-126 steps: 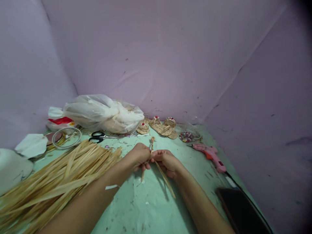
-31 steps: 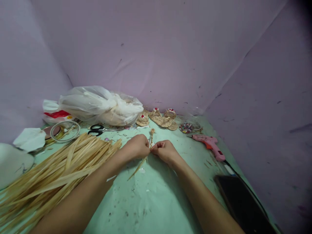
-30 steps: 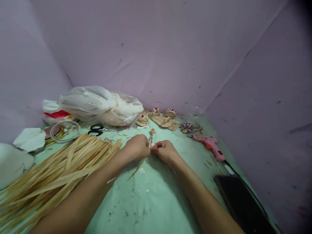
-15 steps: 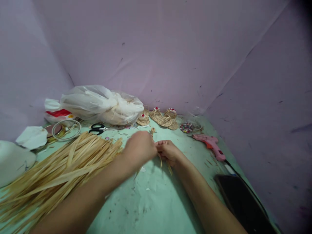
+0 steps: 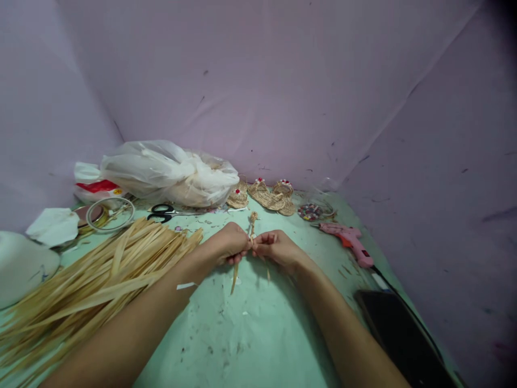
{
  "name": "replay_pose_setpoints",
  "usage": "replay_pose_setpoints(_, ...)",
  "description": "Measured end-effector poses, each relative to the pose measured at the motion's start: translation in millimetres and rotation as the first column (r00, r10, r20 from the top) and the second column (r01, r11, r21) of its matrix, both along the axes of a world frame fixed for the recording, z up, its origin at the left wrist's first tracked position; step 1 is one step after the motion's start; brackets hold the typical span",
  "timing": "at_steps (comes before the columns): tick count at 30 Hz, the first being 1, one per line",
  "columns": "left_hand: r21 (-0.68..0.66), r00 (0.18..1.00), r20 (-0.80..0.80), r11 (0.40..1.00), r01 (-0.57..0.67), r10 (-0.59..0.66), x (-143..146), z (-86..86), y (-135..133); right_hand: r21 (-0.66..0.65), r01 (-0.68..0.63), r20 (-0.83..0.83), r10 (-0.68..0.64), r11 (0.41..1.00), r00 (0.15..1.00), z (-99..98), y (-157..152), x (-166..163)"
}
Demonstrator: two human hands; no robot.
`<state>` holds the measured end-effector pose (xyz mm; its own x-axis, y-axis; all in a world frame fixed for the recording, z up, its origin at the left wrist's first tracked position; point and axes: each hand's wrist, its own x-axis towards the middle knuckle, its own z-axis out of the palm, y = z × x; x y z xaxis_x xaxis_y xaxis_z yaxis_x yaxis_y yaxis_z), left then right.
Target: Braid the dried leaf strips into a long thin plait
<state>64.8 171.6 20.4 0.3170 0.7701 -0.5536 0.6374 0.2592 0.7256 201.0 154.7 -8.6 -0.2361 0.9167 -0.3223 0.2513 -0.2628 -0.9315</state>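
Note:
Between my two hands, above the green table surface (image 5: 242, 334), is a short braid of straw-coloured fibre strips (image 5: 253, 222); its knotted end points away from me. My left hand (image 5: 232, 241) is closed, pinching the braid's lower end, and a loose strip (image 5: 234, 277) hangs below it. From the other side my right hand (image 5: 277, 248) pinches the same spot, fingertips meeting the left ones. A second strip dangles under the right hand. The exact finger grip is partly hidden. Left of my hands lies a large spread of dry fibre strips (image 5: 117, 275).
Along the back lie a white plastic bag (image 5: 161, 170), black-handled scissors (image 5: 161, 213), small woven slippers with red beads (image 5: 266, 196) and a bag of coloured beads (image 5: 311, 211). At right are a pink glue gun (image 5: 349, 240) and a dark flat object (image 5: 399, 334). A tape roll (image 5: 95, 215) sits left.
My left hand has come down and slightly left from over the braid, uncovering more of it. A strip now hangs below that hand. The right hand has shifted slightly left.

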Motion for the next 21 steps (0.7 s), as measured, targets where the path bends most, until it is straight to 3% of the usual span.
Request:
replay_pose_setpoints(2,0.179,0.984,-0.178,0.982,0.052,-0.02,1.5,-3.7,0.2,0.149,-0.075,0.247,0.037,0.986,0.968,1.8,-1.5,-0.9)
replay_pose_setpoints(5,0.386,0.926,-0.375,0.914,0.124,0.033,5.0,-6.6,-2.2,0.347,-0.218,0.621,-0.049,0.912,0.782,9.5,-8.0,-8.0)
replay_pose_setpoints(7,0.418,0.909,-0.415,0.897,0.141,0.05,6.0,-6.9,-3.7,0.35,-0.276,0.779,-0.115,0.895,0.616,17.8,-14.2,-14.5)
replay_pose_setpoints(9,0.41,0.92,-0.39,0.903,0.13,0.045,5.8,-6.8,-3.5,0.297,-0.266,0.868,-0.144,0.917,0.475,27.1,-20.5,-20.7)
replay_pose_setpoints(11,0.393,0.945,-0.324,0.916,0.082,0.054,5.4,-6.6,-2.0,0.264,-0.236,0.904,-0.155,0.935,0.398,35.8,-26.5,-26.3)
replay_pose_setpoints(15,0.196,0.989,-0.087,0.976,-0.1,0.119,5.2,-5.7,1.1,0.235,-0.258,0.92,-0.13,0.937,0.369,46.7,-37.2,-40.4)
replay_pose_setpoints(17,0.076,0.991,0.014,0.989,-0.13,0.13,4.4,-5.7,1.7,0.223,-0.283,0.923,-0.108,0.933,0.37,49.8,-41.8,-48.2)
replay_pose_setpoints(19,0.048,0.991,0.05,0.991,-0.123,0.12,2.1,-6.7,2.6,0.22,-0.305,0.921,-0.094,0.926,0.379,53.2,-44.7,-51.9)
replay_pose_setpoints(21,0.079,0.995,0.043,0.993,-0.088,0.085,-2.0,-8.7,4.6,0.205,-0.349,0.891,-0.027,0.915,0.452,57.2,-44.2,-47.7)
